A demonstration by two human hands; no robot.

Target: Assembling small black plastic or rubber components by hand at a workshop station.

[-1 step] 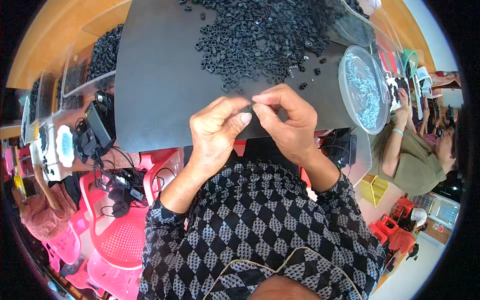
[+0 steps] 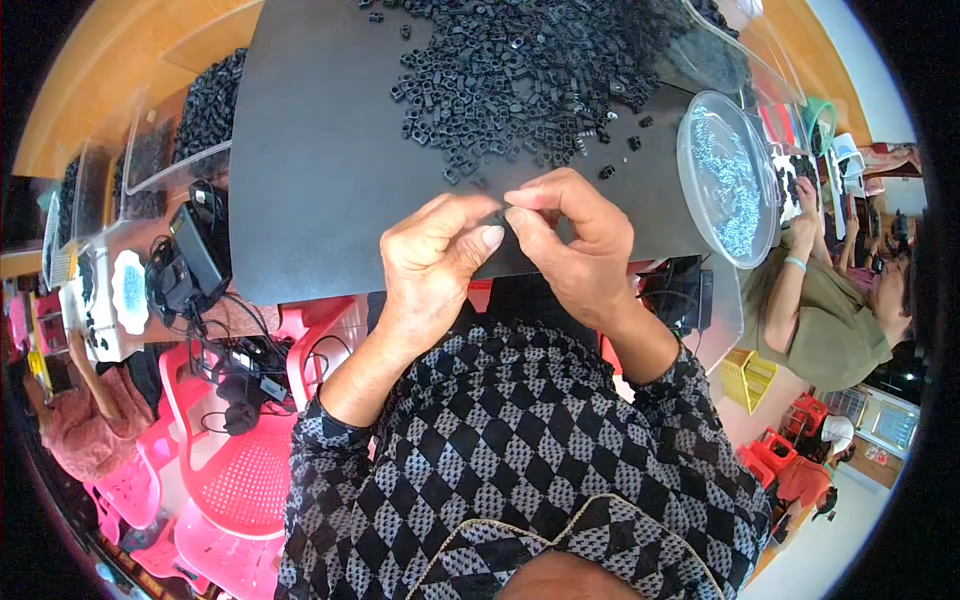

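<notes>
My left hand (image 2: 430, 250) and my right hand (image 2: 582, 235) meet over the near part of a dark grey work mat (image 2: 310, 180). Thumb and index finger are bent together in a pinch on each hand, with the fingertips almost touching. A tiny dark spot shows between them, too small and covered to name. Just beyond my fingers spreads a big heap of small black plastic parts (image 2: 500, 95). Right of the heap stands a round clear tub (image 2: 690, 180) holding many tiny silvery-blue pieces (image 2: 735, 190).
Clear bins of black parts (image 2: 210, 110) line the left side. A black power adapter (image 2: 197, 250) with tangled cables sits beside the mat. Pink chairs (image 2: 240, 470) stand at lower left. A person in an olive top (image 2: 830, 320) works at right; another person's arm (image 2: 95, 375) shows at left.
</notes>
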